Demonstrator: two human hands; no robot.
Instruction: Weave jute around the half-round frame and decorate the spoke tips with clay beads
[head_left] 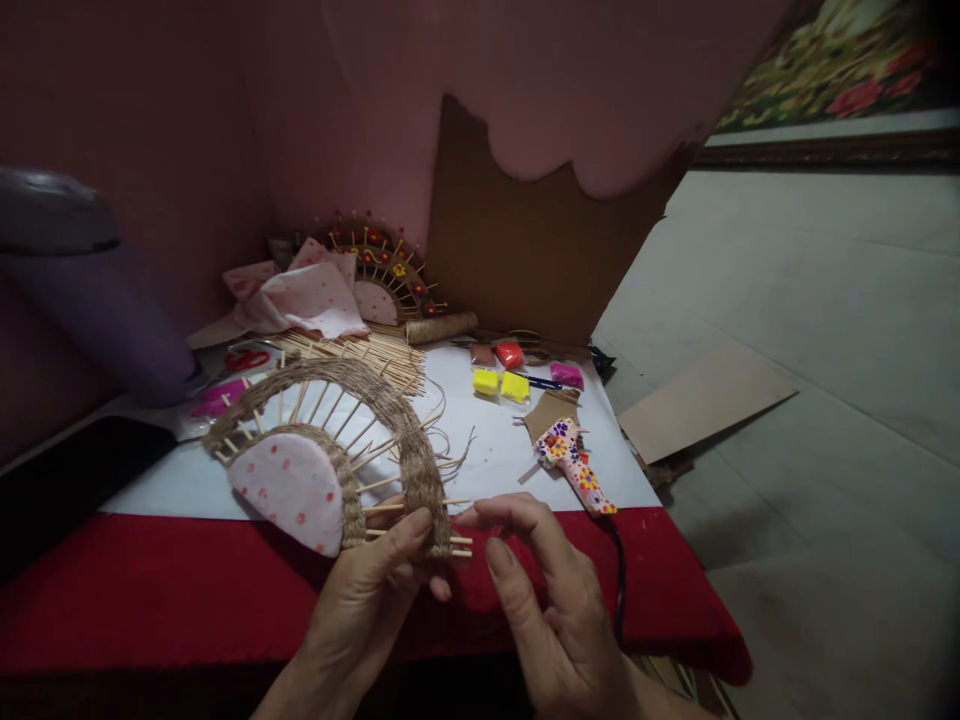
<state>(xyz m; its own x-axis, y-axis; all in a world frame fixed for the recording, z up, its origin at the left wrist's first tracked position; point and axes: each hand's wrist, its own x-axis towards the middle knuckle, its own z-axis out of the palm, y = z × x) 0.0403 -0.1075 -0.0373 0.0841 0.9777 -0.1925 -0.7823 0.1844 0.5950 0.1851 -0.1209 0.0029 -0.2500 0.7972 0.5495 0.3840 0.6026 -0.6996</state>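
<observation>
My left hand [375, 590] grips the lower right end of a half-round craft piece [330, 450]: a pink dotted fabric half-disc with wooden sticks fanning out to an arch of woven jute cord. My thumb presses on the jute band near the stick ends. My right hand [544, 600] hovers just to the right, fingers curled and apart, index fingertip close to the protruding stick tips, holding nothing I can see. Loose jute strands [450, 440] trail from the arch.
On the white sheet [495, 450] lie a patterned glue gun [574, 465] with its black cord, yellow, red and pink blocks [501, 384], bundled sticks [375, 350], a jute roll [441, 326], pink fabric [304, 295], a finished fan [390, 270]. Cardboard [525, 250] stands behind.
</observation>
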